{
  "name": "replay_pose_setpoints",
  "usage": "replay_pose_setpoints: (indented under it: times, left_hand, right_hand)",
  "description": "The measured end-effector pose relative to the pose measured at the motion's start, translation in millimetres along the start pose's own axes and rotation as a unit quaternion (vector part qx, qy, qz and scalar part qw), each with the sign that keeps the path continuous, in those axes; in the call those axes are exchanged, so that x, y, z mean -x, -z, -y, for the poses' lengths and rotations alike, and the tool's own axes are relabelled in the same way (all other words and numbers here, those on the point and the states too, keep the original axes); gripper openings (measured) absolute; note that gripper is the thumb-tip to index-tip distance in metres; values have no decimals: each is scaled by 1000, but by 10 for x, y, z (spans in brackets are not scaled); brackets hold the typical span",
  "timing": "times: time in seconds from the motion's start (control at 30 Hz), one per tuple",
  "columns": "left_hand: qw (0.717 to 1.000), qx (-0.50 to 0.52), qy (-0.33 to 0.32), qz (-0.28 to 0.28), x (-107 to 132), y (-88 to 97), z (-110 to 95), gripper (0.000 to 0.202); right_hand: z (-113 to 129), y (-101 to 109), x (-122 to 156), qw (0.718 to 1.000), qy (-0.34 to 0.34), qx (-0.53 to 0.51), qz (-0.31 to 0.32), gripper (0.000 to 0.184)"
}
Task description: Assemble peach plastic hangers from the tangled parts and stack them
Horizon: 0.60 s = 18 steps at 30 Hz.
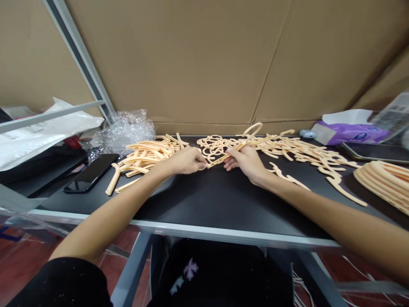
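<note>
In the head view, my right hand [247, 163] is closed around a peach-coloured plastic hanger piece [234, 154], held at a slant above the black tabletop. A curved hook loop [255, 128] rises just beyond that hand; whether it belongs to the held piece I cannot tell. My left hand [191, 160] pinches at the low left end of the same piece, fingertips together. Any small part between those fingers is hidden. Left of my left hand lies a pile of straight peach arms [145, 154]. Wavy, hooked peach pieces [306, 154] spread out behind and right of my right hand.
A black phone [91, 172] and crumpled clear plastic wrap [124, 130] are at the left. On the right are a purple tissue pack [351, 131], a dark tablet-like device [377, 152] and a stack of curved peach pieces [381, 183]. Cardboard [191, 64] walls the back.
</note>
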State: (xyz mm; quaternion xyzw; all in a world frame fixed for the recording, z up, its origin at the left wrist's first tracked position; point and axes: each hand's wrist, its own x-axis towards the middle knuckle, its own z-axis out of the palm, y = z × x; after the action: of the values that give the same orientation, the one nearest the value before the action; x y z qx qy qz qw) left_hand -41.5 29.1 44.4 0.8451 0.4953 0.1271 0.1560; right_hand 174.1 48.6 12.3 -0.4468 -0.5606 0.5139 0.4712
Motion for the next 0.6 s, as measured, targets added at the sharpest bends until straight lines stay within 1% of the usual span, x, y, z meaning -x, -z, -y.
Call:
replay_pose_setpoints:
  times: [0.13,0.23,0.37,0.47,0.6]
  left_hand:
    - [1000,8,10,-3,6,8,19,23]
    - [1000,7,6,2,10,7,32,24]
    - [1000,17,9,-5,9,-2,33,21]
    - [1000,25,4,-3,-3,-8,36,22]
    - [1000,12,2,3,-28,-14,50,24]
  right_hand:
    - [20,-8,8,1000,-8,8,0,29]
    - [32,-12,13,1000,-9,8,1,29]
    - [27,-11,14,1000,-7,2,0,28]
    - [23,-9,13,1000,-9,-6,2,28]
    - [37,-10,13,1000,-19,3,-3,29]
